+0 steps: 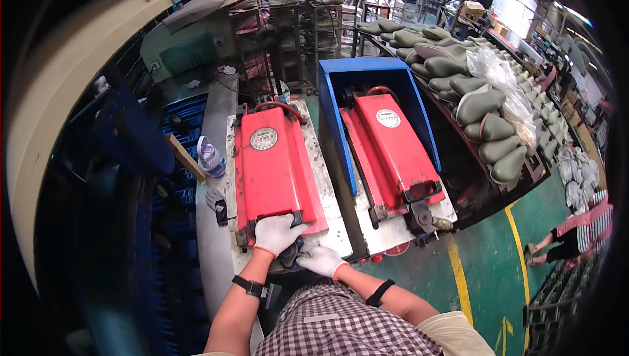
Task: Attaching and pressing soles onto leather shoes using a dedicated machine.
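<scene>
A: Position of the left red machine [278, 172]?
B: Near centre, just left of the middle, on a pale stained base plate [336, 230]; long axis runs near to far, round dial-like label [264, 138] toward its far end.
A: Left hand?
B: Left gloved hand [278, 234] lies over the machine's near end, thumb toward the right. Fingers bent over the edge; cannot tell whether they are clamped on the handle there.
A: Right hand?
B: Right gloved hand [321, 261] is just right of a dark fitting [288, 256] at the near end, fingers pointing left at it. Fingertips unclear; cannot tell if they grip.
A: Surroundings?
B: To the right, a second red machine [401, 140] inside a blue hood [360, 65]. To the left, a metal bench [216, 251] with a lidded bottle [211, 158]. Far right, olive rounded pieces [481, 105] in rows, clear plastic [506, 84] over some.
</scene>
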`<state>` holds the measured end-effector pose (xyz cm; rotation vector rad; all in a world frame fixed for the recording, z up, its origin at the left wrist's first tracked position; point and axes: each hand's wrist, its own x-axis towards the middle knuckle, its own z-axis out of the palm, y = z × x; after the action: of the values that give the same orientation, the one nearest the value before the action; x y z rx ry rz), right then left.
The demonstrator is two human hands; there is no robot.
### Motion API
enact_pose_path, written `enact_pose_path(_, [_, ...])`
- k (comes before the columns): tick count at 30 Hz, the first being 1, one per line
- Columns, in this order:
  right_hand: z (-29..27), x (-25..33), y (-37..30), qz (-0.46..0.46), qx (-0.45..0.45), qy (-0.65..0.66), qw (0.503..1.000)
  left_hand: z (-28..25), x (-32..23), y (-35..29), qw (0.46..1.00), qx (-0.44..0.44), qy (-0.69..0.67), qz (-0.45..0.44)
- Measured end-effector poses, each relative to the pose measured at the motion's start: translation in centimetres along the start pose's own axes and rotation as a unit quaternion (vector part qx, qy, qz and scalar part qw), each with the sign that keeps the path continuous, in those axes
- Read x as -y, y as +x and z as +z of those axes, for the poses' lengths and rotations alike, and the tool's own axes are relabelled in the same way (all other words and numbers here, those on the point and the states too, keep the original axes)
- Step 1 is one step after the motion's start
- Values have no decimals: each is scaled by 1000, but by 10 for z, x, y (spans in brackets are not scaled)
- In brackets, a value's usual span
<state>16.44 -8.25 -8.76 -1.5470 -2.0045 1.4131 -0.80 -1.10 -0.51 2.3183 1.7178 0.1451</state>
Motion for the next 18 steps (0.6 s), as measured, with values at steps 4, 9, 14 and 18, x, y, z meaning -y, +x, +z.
enact_pose_path(4, [1, 4, -6, 34, -27, -48, 998, 4, 1, -2, 1000, -16, 5, 15])
enact_pose_path(9, [1, 11, -8, 62, -42, -103, 992, 1, 9, 0, 999, 13, -6, 41])
enact_pose_path(14, [5, 11, -10, 40, -55, -130, 989, -5, 18, 4, 994, 59, -51, 74])
enact_pose_path(18, [6, 12, -14, 31, -77, -142, 986, 2, 12, -4, 996, 27, -40, 72])
